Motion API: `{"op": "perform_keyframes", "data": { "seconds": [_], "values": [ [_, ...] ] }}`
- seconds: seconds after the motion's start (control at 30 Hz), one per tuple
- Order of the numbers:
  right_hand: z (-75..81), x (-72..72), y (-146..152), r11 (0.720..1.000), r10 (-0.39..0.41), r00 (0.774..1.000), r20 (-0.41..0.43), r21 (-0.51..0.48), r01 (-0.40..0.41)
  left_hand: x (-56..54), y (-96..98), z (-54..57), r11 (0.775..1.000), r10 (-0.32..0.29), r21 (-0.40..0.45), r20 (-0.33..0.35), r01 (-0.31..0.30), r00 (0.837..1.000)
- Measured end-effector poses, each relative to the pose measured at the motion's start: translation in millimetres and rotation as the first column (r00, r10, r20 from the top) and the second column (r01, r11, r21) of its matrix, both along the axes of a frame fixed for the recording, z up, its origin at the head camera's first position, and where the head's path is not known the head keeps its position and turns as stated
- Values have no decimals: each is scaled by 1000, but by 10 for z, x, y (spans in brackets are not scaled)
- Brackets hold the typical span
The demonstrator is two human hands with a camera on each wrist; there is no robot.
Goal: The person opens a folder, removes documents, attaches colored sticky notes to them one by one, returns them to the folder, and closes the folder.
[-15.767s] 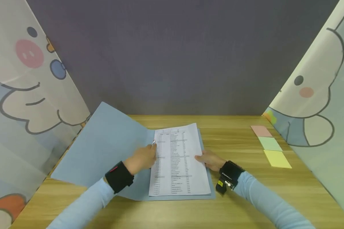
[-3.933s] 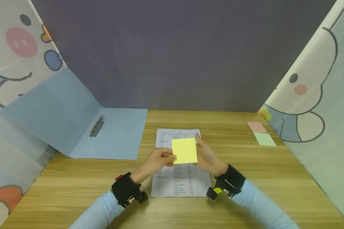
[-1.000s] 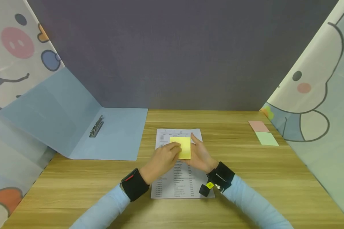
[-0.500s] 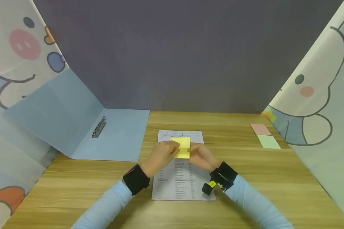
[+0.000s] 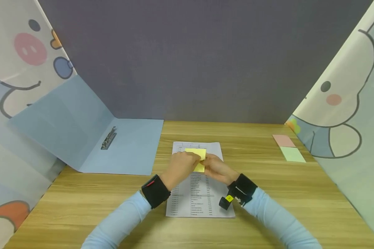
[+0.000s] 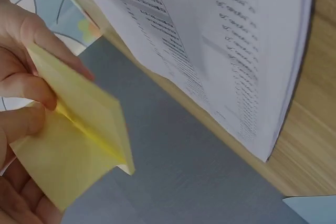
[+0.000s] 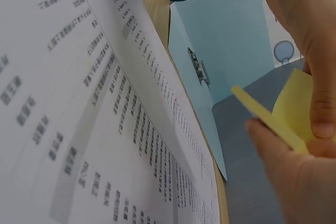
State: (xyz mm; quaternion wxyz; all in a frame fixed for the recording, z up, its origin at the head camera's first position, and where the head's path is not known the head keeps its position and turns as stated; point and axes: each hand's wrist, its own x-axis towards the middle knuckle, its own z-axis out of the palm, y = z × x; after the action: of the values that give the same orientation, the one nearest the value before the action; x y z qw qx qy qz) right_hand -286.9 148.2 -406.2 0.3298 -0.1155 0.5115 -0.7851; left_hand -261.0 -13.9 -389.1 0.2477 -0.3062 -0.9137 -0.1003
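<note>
A yellow sticky note pad (image 5: 196, 151) is held up over the stack of printed sheets (image 5: 199, 197). My right hand (image 5: 219, 168) grips the pad from the right. My left hand (image 5: 181, 165) pinches the top sticky note and bends it back. In the left wrist view the lifted note (image 6: 63, 163) stands away from the pad (image 6: 86, 95), still joined along one edge. Fingers of both hands meet close together around it. In the right wrist view the pad's thin edge (image 7: 268, 119) shows above my right thumb.
An open blue folder (image 5: 131, 145) with a metal clip (image 5: 109, 138) stands at the left, its cover leaning up against the wall. A pink sticky pad (image 5: 283, 140) and a green one (image 5: 292, 154) lie at the right of the wooden table (image 5: 252, 145).
The folder, earlier under the sheets, is now at the left. The yellow pad left the right-hand row for my hands. In the last second its top note has been peeled upward.
</note>
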Motion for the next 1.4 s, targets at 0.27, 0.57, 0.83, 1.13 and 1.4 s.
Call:
{"op": "perform_keyframes", "data": {
  "seconds": [0.27, 0.57, 0.83, 1.13, 1.4],
  "values": [
    [-89, 12, -61, 971, -118, 991, -64, 199, 129, 26, 39, -23, 994, 43, -96, -151, -58, 988],
    [-91, 25, -101, 948, -199, 978, -60, 240, 208, 12, 27, -38, 998, 40, -43, -192, -49, 981],
    [-80, 42, -115, 947, -216, 975, -52, 232, 222, 6, -5, -43, 998, 41, 47, -188, -32, 981],
    [-96, 28, -107, 953, -217, 976, -10, 213, 214, 10, -49, -68, 992, 54, 125, -151, -35, 987],
    [-64, 60, -51, 987, -140, 990, 21, 86, 138, 0, -107, -43, 967, 145, 225, -117, -116, 983]
  ]
}}
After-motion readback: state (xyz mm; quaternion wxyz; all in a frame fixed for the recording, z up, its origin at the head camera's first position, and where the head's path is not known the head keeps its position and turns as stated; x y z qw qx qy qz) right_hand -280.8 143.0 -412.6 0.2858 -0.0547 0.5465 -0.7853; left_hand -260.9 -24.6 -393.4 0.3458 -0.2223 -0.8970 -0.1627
